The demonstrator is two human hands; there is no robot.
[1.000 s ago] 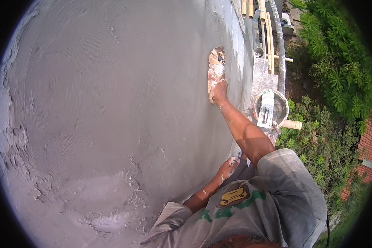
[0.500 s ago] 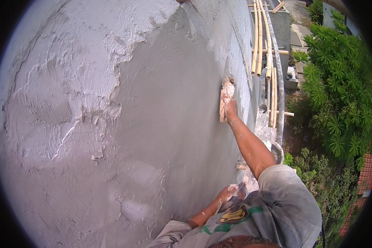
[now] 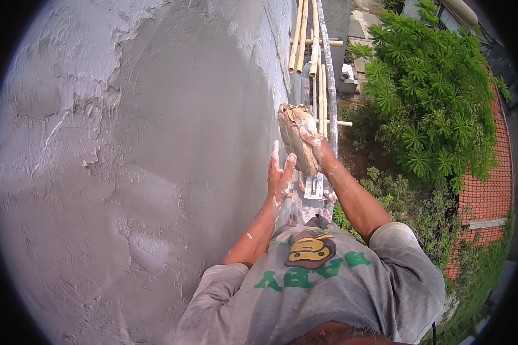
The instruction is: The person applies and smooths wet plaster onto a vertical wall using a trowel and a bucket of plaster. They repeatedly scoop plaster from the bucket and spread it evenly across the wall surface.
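Head view: I am watching a left-hand fisheye riding on the person's head, facing steeply down, upright. It is looking from close above the shirt (image 3: 328,296) toward the fingers (image 3: 275,154) near mid-frame, while taking in the wall (image 3: 190,132) at left and, farther off, the tree (image 3: 426,92) at right.

Grey short-sleeved shirt (image 3: 357,302), green lettering (image 3: 296,279) (and a cartoon head (image 3: 311,250)).

The bundle (image 3: 295,137) — brown, long, looking like crumpled paper, with pale smears — is held tilted in the right hand (image 3: 317,147), near the right edge of the grey wall (image 3: 178,115), which is rough toward its left.
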